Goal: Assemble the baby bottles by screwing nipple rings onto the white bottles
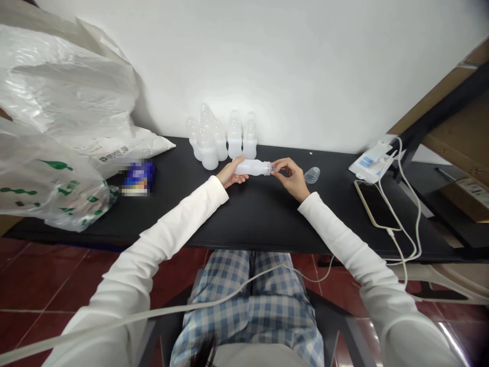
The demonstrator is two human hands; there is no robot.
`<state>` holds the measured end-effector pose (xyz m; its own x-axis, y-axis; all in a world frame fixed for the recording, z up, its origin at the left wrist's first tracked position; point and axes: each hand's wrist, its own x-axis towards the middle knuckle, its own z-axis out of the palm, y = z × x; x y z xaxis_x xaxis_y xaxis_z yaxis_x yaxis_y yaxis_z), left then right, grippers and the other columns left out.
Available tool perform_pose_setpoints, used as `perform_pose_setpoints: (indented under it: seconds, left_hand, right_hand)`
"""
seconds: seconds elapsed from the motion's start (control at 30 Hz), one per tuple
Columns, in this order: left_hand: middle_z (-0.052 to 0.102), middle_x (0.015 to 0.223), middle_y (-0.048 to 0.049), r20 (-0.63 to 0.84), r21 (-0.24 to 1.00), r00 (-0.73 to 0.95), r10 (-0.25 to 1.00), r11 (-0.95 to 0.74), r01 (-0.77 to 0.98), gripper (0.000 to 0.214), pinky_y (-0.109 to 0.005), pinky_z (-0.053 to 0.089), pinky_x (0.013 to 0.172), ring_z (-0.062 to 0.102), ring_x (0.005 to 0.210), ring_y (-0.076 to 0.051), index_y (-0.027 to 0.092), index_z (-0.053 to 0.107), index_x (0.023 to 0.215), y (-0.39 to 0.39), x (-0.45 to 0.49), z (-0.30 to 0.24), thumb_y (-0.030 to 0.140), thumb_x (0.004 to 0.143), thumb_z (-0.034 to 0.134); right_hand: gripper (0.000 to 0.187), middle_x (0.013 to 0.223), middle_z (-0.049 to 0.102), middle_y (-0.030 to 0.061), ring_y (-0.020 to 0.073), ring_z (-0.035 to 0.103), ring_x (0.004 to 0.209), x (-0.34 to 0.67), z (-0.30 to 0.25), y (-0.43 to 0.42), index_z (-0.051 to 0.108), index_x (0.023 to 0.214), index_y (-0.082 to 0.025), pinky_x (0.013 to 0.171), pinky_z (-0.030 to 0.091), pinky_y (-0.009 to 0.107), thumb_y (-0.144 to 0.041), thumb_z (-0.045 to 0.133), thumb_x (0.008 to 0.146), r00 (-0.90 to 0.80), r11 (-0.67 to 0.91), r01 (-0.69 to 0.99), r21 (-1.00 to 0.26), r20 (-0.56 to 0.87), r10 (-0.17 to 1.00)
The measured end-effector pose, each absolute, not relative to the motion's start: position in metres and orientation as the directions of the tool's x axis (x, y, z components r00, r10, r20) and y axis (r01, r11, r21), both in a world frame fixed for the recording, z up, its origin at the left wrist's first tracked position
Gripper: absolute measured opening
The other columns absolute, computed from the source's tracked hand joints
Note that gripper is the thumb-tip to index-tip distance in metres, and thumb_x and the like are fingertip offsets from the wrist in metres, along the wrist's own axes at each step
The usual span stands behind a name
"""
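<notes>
My left hand (230, 175) is closed around the base of a white plastic bottle (252, 167), held sideways just above the black table (252, 214). My right hand (290, 176) pinches the bottle's neck end with its fingertips. A clear plastic cap (312, 175) lies on the table just right of my right hand. Several upright white bottles with clear caps (221, 136) stand in a cluster against the wall behind the held bottle.
Large white plastic bags (64, 127) fill the table's left side, with a blue packet (139, 177) beside them. A phone (376, 205) with a white cable, and a white pack (372, 160), lie at the right. Brown shelving (454, 122) stands at far right.
</notes>
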<state>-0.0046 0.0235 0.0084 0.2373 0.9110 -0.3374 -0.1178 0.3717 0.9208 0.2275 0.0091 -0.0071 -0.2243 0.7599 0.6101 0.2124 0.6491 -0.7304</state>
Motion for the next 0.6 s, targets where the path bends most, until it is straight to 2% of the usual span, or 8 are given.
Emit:
perform_pose_setpoints:
  seconds: [0.1,0.2,0.3,0.4,0.5,0.57,0.6]
  left_hand:
    - [0.058,0.046,-0.0022,-0.349,0.921,0.234,0.907,0.378,-0.090,0.059,-0.018,0.032,0.033,0.048,0.034,-0.008,0.012,0.062,0.086,0.022,-0.005,0.011,0.069,0.090,0.050]
    - [0.053,0.042,-0.0003,-0.362,0.920,0.228,0.904,0.386,-0.071,0.064,-0.019,0.026,0.031,0.043,0.032,-0.007,0.013,0.061,0.080,0.019,-0.005,0.014,0.075,0.088,0.048]
    - [0.050,0.041,0.0008,-0.382,0.913,0.243,0.892,0.405,-0.050,0.066,-0.019,0.022,0.029,0.038,0.030,-0.007,0.014,0.061,0.079,0.018,-0.005,0.017,0.078,0.085,0.047]
    - [0.046,0.040,0.0015,-0.398,0.905,0.286,0.872,0.424,-0.032,0.068,-0.019,0.020,0.029,0.036,0.029,-0.007,0.014,0.061,0.079,0.018,-0.006,0.017,0.080,0.086,0.044]
    - [0.052,0.044,0.0003,-0.354,0.920,0.291,0.889,0.387,-0.063,0.065,-0.020,0.028,0.032,0.043,0.033,-0.008,0.014,0.061,0.085,0.020,-0.006,0.013,0.077,0.086,0.047]
    - [0.057,0.051,-0.0004,-0.289,0.938,0.293,0.911,0.331,-0.103,0.060,-0.020,0.035,0.035,0.049,0.037,-0.010,0.015,0.059,0.092,0.021,-0.005,0.009,0.073,0.085,0.053]
    - [0.060,0.055,-0.0004,-0.256,0.946,0.301,0.919,0.302,-0.118,0.057,-0.020,0.036,0.036,0.051,0.039,-0.010,0.016,0.057,0.096,0.021,-0.005,0.007,0.071,0.084,0.057]
  right_hand:
    - [0.018,0.102,0.068,0.0058,0.0220,0.067,0.102,0.227,-0.007,0.007,0.060,0.080,-0.023,0.094,0.057,0.044,-0.037,0.069,0.089,-0.233,0.698,0.260,-0.667,0.659,0.716]
    - [0.014,0.103,0.069,0.0052,0.0220,0.068,0.103,0.229,-0.007,0.007,0.060,0.080,-0.024,0.095,0.056,0.044,-0.028,0.063,0.093,-0.279,0.776,0.328,-0.539,0.729,0.625]
    - [0.019,0.109,0.070,0.0053,0.0213,0.067,0.107,0.233,-0.008,0.007,0.060,0.080,-0.025,0.093,0.057,0.042,-0.022,0.053,0.097,-0.370,0.828,0.391,-0.402,0.755,0.542]
    - [0.026,0.115,0.069,0.0057,0.0204,0.066,0.109,0.235,-0.007,0.006,0.061,0.081,-0.025,0.095,0.057,0.041,-0.020,0.044,0.100,-0.444,0.848,0.426,-0.316,0.744,0.500]
    - [0.017,0.113,0.069,0.0063,0.0211,0.066,0.109,0.236,-0.006,0.007,0.062,0.088,-0.026,0.096,0.056,0.042,-0.026,0.049,0.100,-0.438,0.843,0.416,-0.342,0.737,0.515]
    - [0.010,0.111,0.068,0.0072,0.0217,0.066,0.106,0.235,-0.007,0.009,0.062,0.098,-0.026,0.092,0.058,0.041,-0.035,0.057,0.098,-0.382,0.806,0.395,-0.440,0.719,0.580]
    - [0.015,0.110,0.067,0.0073,0.0213,0.067,0.101,0.234,-0.009,0.010,0.061,0.103,-0.026,0.088,0.059,0.040,-0.040,0.059,0.096,-0.341,0.774,0.376,-0.509,0.701,0.627]
